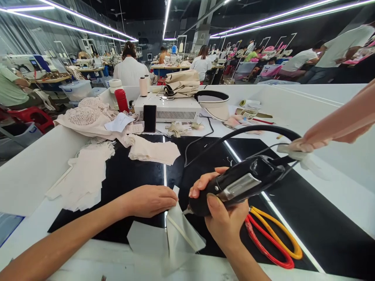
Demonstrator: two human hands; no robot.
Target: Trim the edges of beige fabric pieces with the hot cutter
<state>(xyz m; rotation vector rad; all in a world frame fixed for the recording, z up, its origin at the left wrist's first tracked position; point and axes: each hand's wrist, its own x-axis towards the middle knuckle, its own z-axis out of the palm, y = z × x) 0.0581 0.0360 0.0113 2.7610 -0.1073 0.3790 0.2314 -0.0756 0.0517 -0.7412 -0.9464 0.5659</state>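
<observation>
My right hand [227, 218] is wrapped round a black glue gun [240, 183] with a metal plate on its side. A thick black hose runs from its rear end. Its nozzle points left and down, close to a pale strip of fabric [183, 228]. My left hand [152, 201] pinches the upper end of that strip, fingers pressed together. Beneath lies another pale flat piece [148, 238]. Scissors [274, 238] with red and yellow handles rest just right of my right hand; their blades are hidden. From the upper right, what looks like another person's hand [310, 144] meets the hose with white cloth.
Stacked pale fabric pieces [88, 175] lie on the left, and more [155, 150] on the black mat [199, 152]. Behind stand a white machine box [170, 108], a phone [149, 118], a red bottle [121, 100] and a roll of tape [215, 105]. White walls edge the table.
</observation>
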